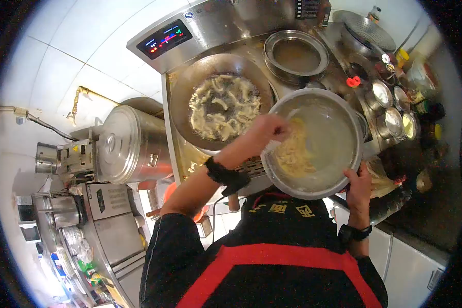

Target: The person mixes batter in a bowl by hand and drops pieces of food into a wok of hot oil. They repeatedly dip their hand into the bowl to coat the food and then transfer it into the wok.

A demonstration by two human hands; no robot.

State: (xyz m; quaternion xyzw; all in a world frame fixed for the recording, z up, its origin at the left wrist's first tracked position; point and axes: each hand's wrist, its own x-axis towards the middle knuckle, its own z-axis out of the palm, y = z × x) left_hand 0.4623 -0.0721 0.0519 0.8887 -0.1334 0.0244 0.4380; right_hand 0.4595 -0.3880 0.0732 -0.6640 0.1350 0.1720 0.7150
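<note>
A large metal bowl is tilted beside the wok, with pale batter-coated pieces gathered on its left side and thin whitish batter on the rest. My right hand grips the bowl's lower right rim. Over its left rim, my left hand has its fingers pressed together near the coated pieces; what they hold, if anything, is too small to make out. Just left of the bowl, pale battered strips lie in bubbling oil in a wok.
Behind the bowl stands a round metal pan of brownish liquid. A lit control panel is at the back left. A tall lidded pot stands left of the stove. Small seasoning containers and a strainer are at the right.
</note>
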